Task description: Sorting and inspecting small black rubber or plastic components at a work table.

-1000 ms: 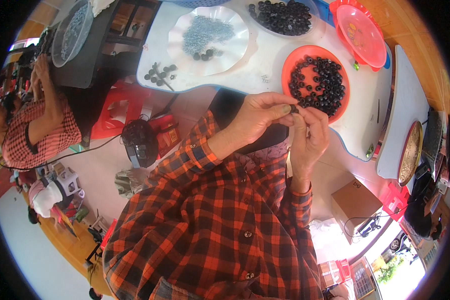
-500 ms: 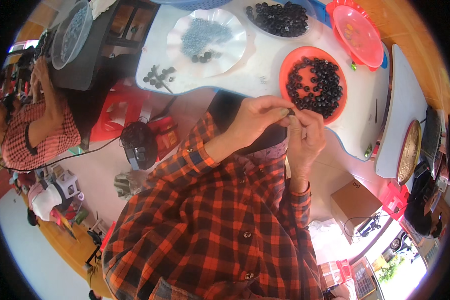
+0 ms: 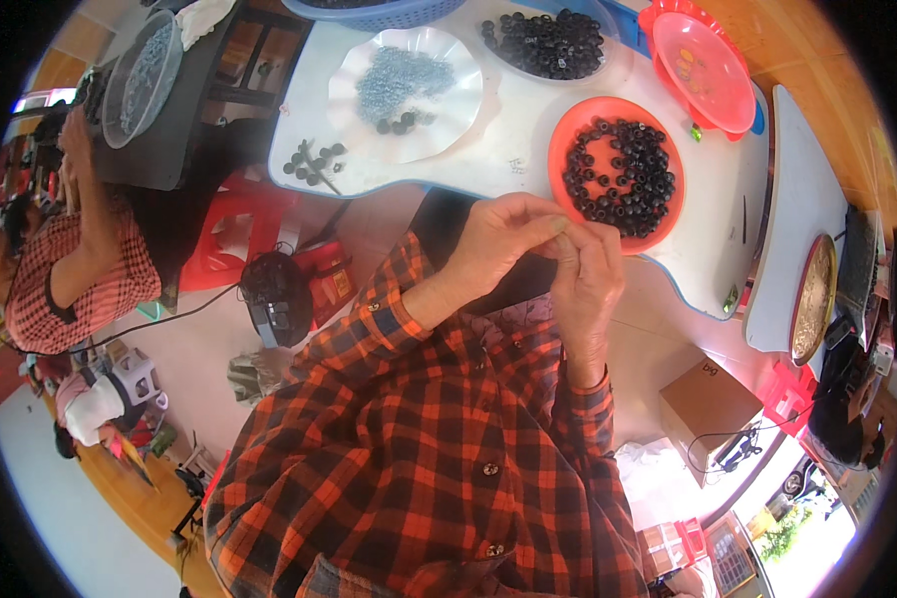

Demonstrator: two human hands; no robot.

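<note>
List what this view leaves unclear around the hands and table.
- Head view: anything between the left hand and right hand, hidden by both.
- Head view: far side of blue basket, cut off by top edge.
- Head view: shape of pale pieces on white plate, too small.

The left hand (image 3: pixel 500 242) and right hand (image 3: pixel 588 287) are touching at the fingertips just beside the near rim of an orange-red plate (image 3: pixel 560 184), which is holding many black ring-shaped pieces (image 3: pixel 640 191), while the fingers are hiding whatever lies between them. On the white table (image 3: pixel 503 125), a scalloped white plate (image 3: pixel 453 115) is bearing pale blue-grey beads (image 3: pixel 389 82), and a clear bowl (image 3: pixel 608 62) is holding a dark heap (image 3: pixel 546 45). A co-worker in a checked top (image 3: pixel 80 269) is raising both arms beside a black table (image 3: pixel 161 167) at the left.
</note>
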